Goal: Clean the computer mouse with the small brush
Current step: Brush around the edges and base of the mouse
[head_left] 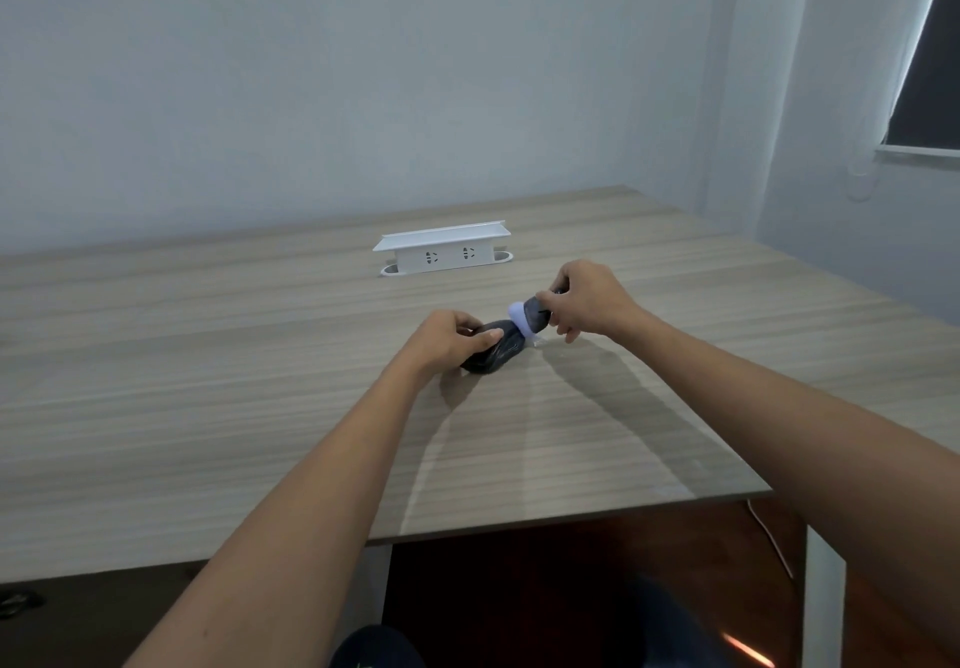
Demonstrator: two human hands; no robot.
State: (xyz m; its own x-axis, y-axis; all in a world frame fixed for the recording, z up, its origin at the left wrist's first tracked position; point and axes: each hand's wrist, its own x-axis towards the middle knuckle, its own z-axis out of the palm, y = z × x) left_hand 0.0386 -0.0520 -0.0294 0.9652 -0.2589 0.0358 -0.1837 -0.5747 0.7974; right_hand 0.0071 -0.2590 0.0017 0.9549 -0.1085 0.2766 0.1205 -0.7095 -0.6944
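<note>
A dark grey computer mouse (500, 347) lies on the wooden table (208, 355), near its middle. My left hand (448, 340) grips the mouse from the left side, thumb along its top, and covers much of it. My right hand (587, 300) holds a small brush (529, 318) with a dark body and a pale lilac rim. The brush is tilted down to the left and its lower end touches the right end of the mouse. The bristles are blurred and hard to make out.
A white pop-up socket box (443, 249) stands open on the table behind the hands. The table's front edge runs below my forearms, with a white leg (823, 589) at the right. A wall is behind and a window at the far right.
</note>
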